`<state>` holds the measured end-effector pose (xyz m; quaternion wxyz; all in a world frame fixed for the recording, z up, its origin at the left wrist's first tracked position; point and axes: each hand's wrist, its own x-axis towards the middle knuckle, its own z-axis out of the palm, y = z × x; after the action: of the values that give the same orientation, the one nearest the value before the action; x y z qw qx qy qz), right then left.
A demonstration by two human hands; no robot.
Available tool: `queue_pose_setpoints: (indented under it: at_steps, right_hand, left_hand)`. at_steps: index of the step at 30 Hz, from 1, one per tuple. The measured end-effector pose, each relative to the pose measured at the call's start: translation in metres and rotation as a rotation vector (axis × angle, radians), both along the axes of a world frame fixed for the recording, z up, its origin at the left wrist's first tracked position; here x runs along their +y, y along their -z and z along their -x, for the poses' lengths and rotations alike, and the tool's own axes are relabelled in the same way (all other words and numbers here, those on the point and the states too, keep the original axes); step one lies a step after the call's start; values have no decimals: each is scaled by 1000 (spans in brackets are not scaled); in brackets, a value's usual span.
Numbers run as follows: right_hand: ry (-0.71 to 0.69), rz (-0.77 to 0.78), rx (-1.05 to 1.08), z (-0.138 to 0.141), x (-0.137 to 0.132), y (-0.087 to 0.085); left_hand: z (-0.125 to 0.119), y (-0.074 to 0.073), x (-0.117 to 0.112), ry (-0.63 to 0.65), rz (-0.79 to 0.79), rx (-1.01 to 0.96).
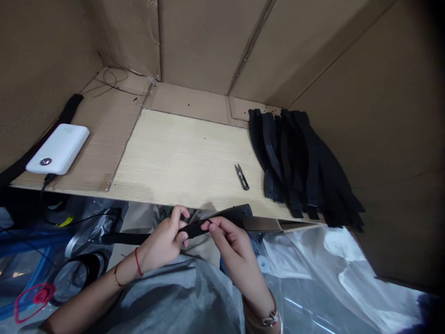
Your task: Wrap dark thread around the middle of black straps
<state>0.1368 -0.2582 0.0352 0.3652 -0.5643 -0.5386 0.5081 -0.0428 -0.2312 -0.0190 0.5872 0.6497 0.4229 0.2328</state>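
Note:
Both of my hands hold one long black strap [194, 229] just in front of the table's near edge. My left hand [165, 241] pinches it from the left with curled fingers; the strap runs on leftward below the table. My right hand [229, 241] pinches it from the right, where the strap's wider end [239, 212] rests on the table edge. Small thread snips [242, 176] lie on the light wooden table [181, 157], a little beyond my right hand.
A pile of several black straps [299, 162] lies at the table's right. A white power bank [58, 148] with a cable sits at the left. Cardboard walls [208, 41] enclose the table. Clear plastic bags [313, 278] and a tape roll [86, 269] lie below.

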Motion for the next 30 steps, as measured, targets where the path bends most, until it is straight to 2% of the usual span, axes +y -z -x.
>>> queue_pose_setpoints:
  at_steps: [6, 12, 18, 23, 27, 30]
  right_hand:
    - [4, -51, -96, -3, 0, 3]
    - [-69, -36, -130, 11, -2, 6]
    - [-124, -27, -231, 24, -1, 11]
    - [-108, -53, -233, 25, 1, 19]
    - [-48, -71, -183, 19, 0, 19]
    - [16, -101, -273, 10, 0, 13]
  left_hand:
    - [1, 6, 0, 55, 73, -37]
    - [-7, 15, -11, 35, -97, 95]
    - [-16, 29, -22, -7, -129, 64]
    - [-17, 26, -19, -22, -122, 110]
    - [-14, 22, -15, 52, -129, 173]
    - [-8, 22, -11, 109, -135, 201]
